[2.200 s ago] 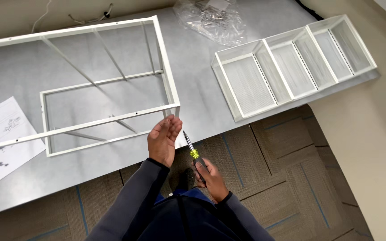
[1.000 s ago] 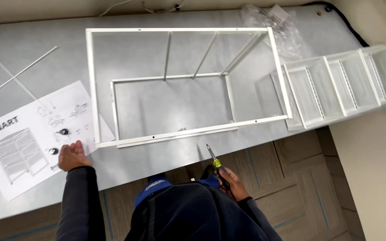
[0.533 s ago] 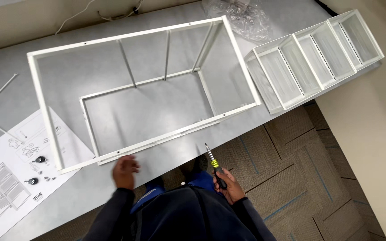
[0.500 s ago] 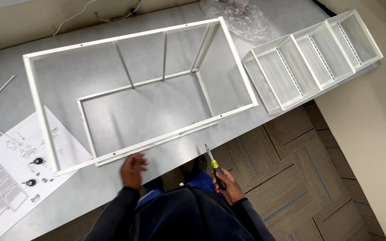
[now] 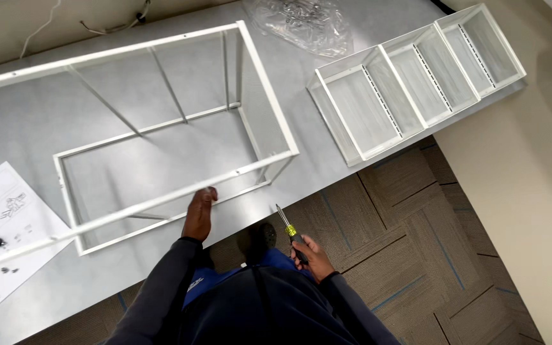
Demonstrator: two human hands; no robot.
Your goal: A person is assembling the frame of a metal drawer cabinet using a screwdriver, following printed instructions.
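Note:
A white metal frame stands on the grey table, its open top toward me. My left hand reaches up to the frame's near top rail and touches it from below, fingers curled against the bar. My right hand hangs off the table's front edge and grips a screwdriver with a yellow and black handle, its shaft pointing up and left toward the frame's near right corner.
Three white mesh drawers lie side by side at the right of the table. A clear plastic bag of hardware lies behind them. An instruction sheet with small screws lies at the left. Carpet tiles cover the floor.
My left hand has left the instruction sheet at the left and moved right to the frame's near rail. The view has swung leftward. The screwdriver has stayed in my right hand.

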